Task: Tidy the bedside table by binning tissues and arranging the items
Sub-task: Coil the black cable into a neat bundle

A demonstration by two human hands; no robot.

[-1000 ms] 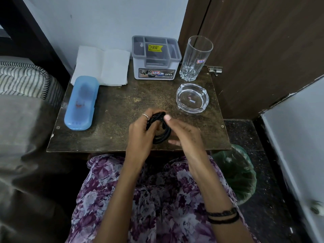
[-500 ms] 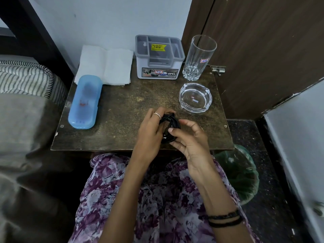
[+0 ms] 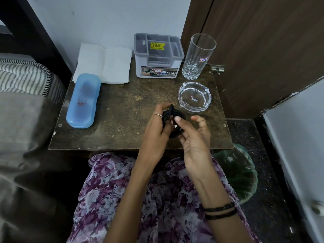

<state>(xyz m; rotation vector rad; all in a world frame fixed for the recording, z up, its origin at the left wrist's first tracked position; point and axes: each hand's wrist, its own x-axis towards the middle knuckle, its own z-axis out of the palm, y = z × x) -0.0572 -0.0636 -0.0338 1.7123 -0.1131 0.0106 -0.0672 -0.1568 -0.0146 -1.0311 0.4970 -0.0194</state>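
Over the front of the brown bedside table [image 3: 122,106] both hands work a coil of black cable [image 3: 171,114]. My left hand [image 3: 158,127] grips the coil from the left, a ring on one finger. My right hand [image 3: 192,137] pinches the cable's right side with thumb and fingers, the other fingers loosely spread. White folded tissues [image 3: 105,64] lie at the back left. In front of the tissues lies a blue plastic case [image 3: 84,100]. A grey organiser box [image 3: 158,56], a tall glass [image 3: 198,56] and a glass ashtray [image 3: 194,96] stand at the back right.
A bin lined with a green bag [image 3: 236,171] stands on the dark floor right of my lap. A bed with striped bedding [image 3: 24,76] borders the table's left side. A brown door [image 3: 263,41] with a latch is behind the glass.
The coil and both hands have shifted slightly right, toward the ashtray. My right hand has turned palm-up, and its fingers have spread more.
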